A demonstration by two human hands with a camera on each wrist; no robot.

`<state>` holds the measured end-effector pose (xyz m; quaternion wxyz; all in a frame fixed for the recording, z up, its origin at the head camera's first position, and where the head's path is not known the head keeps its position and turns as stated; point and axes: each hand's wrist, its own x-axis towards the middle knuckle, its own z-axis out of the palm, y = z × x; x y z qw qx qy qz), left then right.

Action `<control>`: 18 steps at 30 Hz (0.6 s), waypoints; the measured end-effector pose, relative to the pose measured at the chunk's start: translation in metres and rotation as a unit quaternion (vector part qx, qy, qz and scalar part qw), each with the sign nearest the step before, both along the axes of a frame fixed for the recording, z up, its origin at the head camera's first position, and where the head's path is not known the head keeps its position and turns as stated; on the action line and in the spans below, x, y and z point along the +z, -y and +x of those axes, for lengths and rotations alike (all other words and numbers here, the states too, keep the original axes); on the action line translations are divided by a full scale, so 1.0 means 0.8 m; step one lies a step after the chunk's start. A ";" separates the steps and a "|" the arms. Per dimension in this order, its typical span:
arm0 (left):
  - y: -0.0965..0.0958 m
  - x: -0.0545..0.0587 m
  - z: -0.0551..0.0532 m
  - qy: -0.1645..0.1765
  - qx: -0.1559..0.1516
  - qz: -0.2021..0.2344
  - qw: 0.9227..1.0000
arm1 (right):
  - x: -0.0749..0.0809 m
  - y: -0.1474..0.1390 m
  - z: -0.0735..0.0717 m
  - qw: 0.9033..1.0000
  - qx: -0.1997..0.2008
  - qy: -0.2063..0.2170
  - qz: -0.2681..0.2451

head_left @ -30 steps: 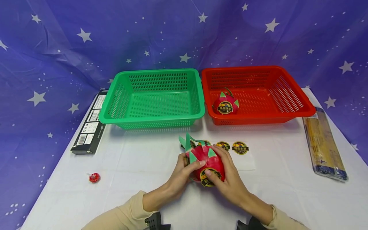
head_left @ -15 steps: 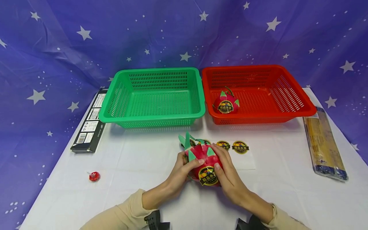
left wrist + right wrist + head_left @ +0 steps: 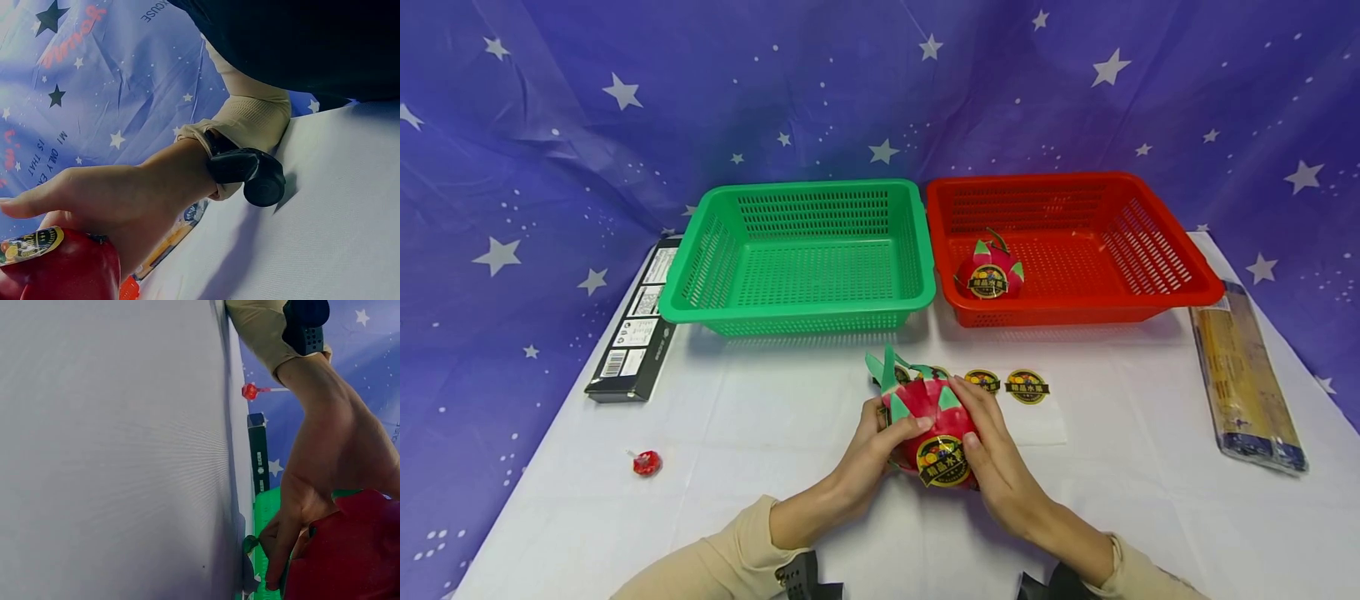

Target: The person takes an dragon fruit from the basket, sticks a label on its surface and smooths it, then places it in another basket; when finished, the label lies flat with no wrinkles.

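Observation:
A red dragon fruit (image 3: 951, 415) with green leaf tips is held between both hands above the near middle of the table. On its near face lies a round black-and-gold sticker (image 3: 943, 462). The left hand (image 3: 859, 463) grips the fruit's left side, its thumb across the front. On the right side, the right hand (image 3: 1009, 478) holds the fruit, with its thumb beside the sticker's edge. The left wrist view shows the right hand (image 3: 112, 197) around the fruit (image 3: 72, 269). In the right wrist view the left hand (image 3: 328, 447) holds the fruit (image 3: 350, 550).
Behind the hands stand a green basket (image 3: 805, 314) and a red basket (image 3: 1082, 314), the red one containing another stickered dragon fruit (image 3: 992, 268). A sticker sheet (image 3: 1037, 425) lies beyond the fruit. A black box (image 3: 631, 358), a red lollipop (image 3: 646, 463) and a wrapped pack (image 3: 1251, 379) flank the table.
The right thumb has shifted off the sticker to its right edge, so the whole sticker now shows. The left hand and the fruit have barely moved.

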<state>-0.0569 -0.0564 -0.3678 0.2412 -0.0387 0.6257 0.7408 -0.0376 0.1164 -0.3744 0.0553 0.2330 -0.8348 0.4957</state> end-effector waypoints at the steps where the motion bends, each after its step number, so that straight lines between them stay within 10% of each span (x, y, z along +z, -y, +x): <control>1: 0.000 0.000 0.000 0.000 0.000 0.001 1.000 | 0.000 0.000 0.000 1.000 -0.005 0.002 0.003; 18: -0.002 -0.004 0.001 0.009 -0.009 0.006 1.000 | -0.006 0.009 0.003 0.997 -0.071 -0.002 0.028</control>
